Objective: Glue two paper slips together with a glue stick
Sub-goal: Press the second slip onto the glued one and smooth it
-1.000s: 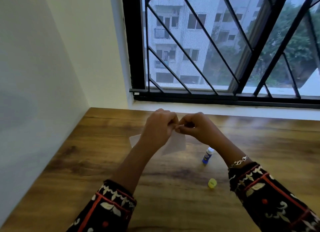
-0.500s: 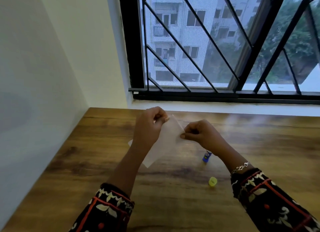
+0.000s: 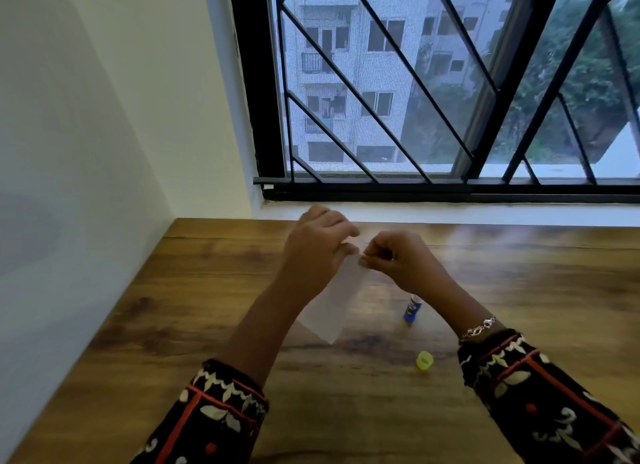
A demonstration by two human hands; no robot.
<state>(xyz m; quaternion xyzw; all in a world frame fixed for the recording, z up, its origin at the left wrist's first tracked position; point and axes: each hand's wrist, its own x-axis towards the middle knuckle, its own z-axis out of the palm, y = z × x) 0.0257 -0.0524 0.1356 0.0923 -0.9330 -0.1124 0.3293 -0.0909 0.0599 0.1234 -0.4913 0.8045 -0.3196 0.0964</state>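
Note:
A white paper slip (image 3: pixel 332 306) hangs above the wooden table (image 3: pixel 173 307), its lower end pointing toward me. My left hand (image 3: pixel 317 252) pinches its upper left edge and my right hand (image 3: pixel 398 259) pinches its upper right corner, the two hands almost touching. Whether a second slip lies against the first I cannot tell. A blue glue stick (image 3: pixel 412 307) stands uncapped on the table just under my right wrist. Its yellow cap (image 3: pixel 424 360) lies nearer to me.
A white wall (image 3: pixel 86 152) runs along the table's left edge. Behind the table is a white sill below a window with a black metal grille (image 3: pixel 381 117). Patterned dark sleeves cover both forearms near the bottom.
The slip has swung from lying wide between my hands to hanging narrow and lengthwise. My hands have drawn closer together and risen slightly. Glue stick and cap have not moved.

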